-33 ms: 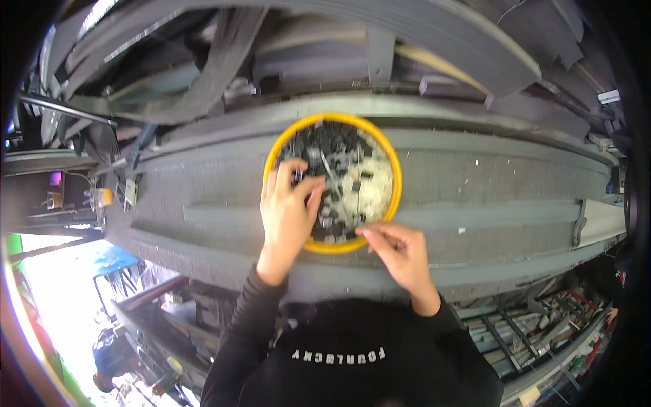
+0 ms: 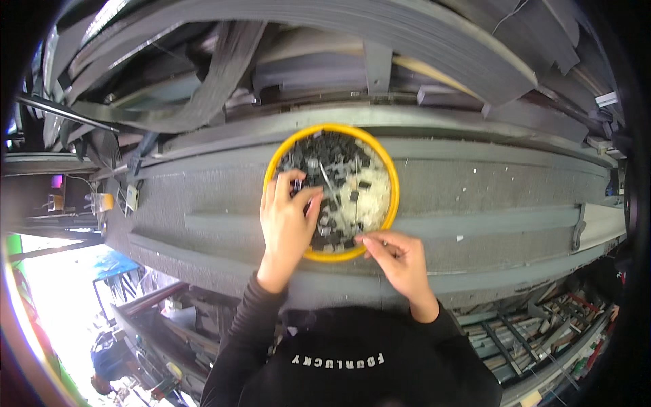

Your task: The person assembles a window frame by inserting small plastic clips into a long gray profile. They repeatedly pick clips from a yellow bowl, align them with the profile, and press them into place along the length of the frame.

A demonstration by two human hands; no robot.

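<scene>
- The round tub (image 2: 394,178) sits in front of you on the grey work surface (image 2: 488,183). Filled with loose bits, it would probably shift as one fairly light load; if you lift it, take opposite sides of the rim. That rim is smooth, bright yellow and likely stiff.
- Your left hand (image 2: 283,214) reaches over the tub's left side, fingers curled above the dark bits; whether anything is gripped, you cannot tell from here.
- Your right hand (image 2: 400,258) is at the lower right rim, thumb and forefinger nearly together; you cannot tell whether they pinch a piece.
- The dark pieces (image 2: 332,146), matte black and grey, should be light and firm; pinch them by their edges.
- The pale pieces (image 2: 374,200), whitish and heaped on the right, look light, perhaps slippery.
- The thin pale strip (image 2: 327,175) lies slantwise across the middle; it may bend, so take it near an end.
- A single black chip (image 2: 354,196) lies among the pale ones, small enough for fingertips only.
</scene>
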